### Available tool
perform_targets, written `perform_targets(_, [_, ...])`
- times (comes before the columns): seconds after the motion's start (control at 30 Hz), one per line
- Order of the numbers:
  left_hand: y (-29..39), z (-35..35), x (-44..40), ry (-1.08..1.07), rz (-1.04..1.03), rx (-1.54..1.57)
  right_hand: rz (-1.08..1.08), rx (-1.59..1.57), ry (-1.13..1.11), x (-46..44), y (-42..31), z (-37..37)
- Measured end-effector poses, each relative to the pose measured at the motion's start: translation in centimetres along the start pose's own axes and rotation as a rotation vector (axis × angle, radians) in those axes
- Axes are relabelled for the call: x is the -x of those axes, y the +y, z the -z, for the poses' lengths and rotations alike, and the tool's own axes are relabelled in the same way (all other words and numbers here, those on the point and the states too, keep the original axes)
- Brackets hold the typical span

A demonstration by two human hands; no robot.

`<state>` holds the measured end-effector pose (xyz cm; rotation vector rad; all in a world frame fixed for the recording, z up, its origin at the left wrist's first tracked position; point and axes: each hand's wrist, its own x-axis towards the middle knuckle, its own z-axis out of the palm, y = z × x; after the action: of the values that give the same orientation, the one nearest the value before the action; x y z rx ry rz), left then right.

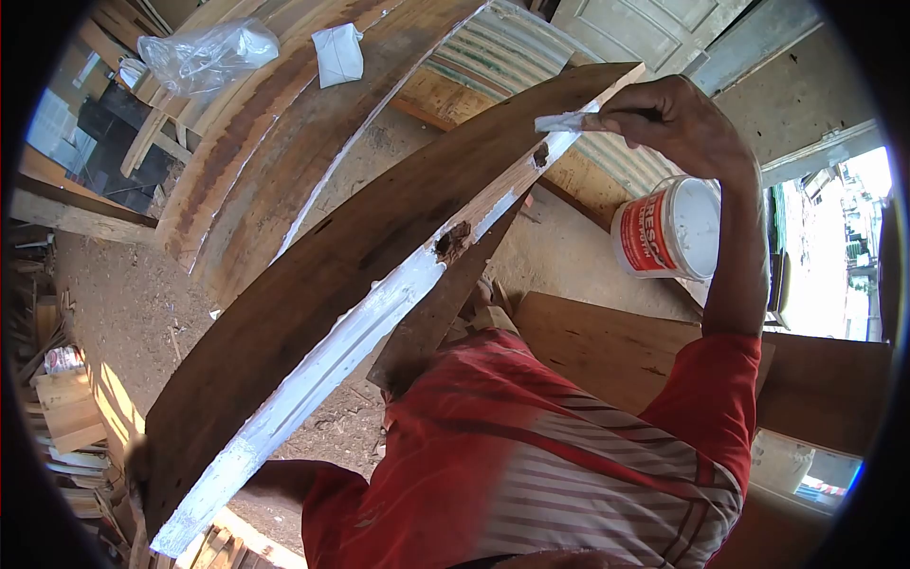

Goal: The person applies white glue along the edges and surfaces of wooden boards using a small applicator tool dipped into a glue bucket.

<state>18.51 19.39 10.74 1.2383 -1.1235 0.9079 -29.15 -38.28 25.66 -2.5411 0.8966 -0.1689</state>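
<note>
A long, curved brown wooden board (313,247) slants across the view, its narrow edge facing me. White paste (379,302) coats much of that edge, from the lower end up past the middle. Two dark, rough holes show in the upper part of the edge, where bare wood is visible. My right hand (675,121) is closed in a pinch around a small, flat, whitish scraper (561,123), whose blade lies at the edge near the top end. My left forearm passes behind the board's lower end, and my left hand (138,465), dark and partly hidden, wraps around its far side.
A white bucket (645,232) with a red label stands to the right. Curved planks (284,142) at upper left bear a clear plastic bag (209,57) and a white packet (338,55). Wood scraps (76,408) lie at left. A wide brown board (607,341) is beside me.
</note>
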Motion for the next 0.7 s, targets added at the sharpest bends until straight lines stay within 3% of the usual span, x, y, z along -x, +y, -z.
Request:
perform_targets(0.07, [-0.3, 0.6, 0.2, 0.010, 0.032, 0.047, -0.033, -0.094, -0.020, 1.3, -1.3, -0.4])
perform_targets(0.17, [-1.1, 1.6, 0.5, 0.029, 0.112, 0.164, -0.019, -0.193, 0.140, 3.2, -1.9, -2.1])
perform_targets(0.23, [-1.2, 1.8, 0.8, 0.057, 0.206, 0.254, 0.101, -0.201, 0.357, 3.9, -1.2, -4.6])
perform_targets(0.4, [4.8, -7.6, -1.1, 0.450, 0.335, 0.160, 0.067, -0.167, 0.667, 5.8, -3.5, -10.7])
perform_targets(0.6, [4.8, -6.9, -0.7, 0.318, 0.340, 0.228, 0.152, -0.095, 0.780, 6.6, -4.1, -15.6])
perform_targets(0.7, [3.7, -5.2, -0.2, 0.393, 0.433, 0.270, 0.177, -0.080, 0.814, 6.0, -4.8, -16.5])
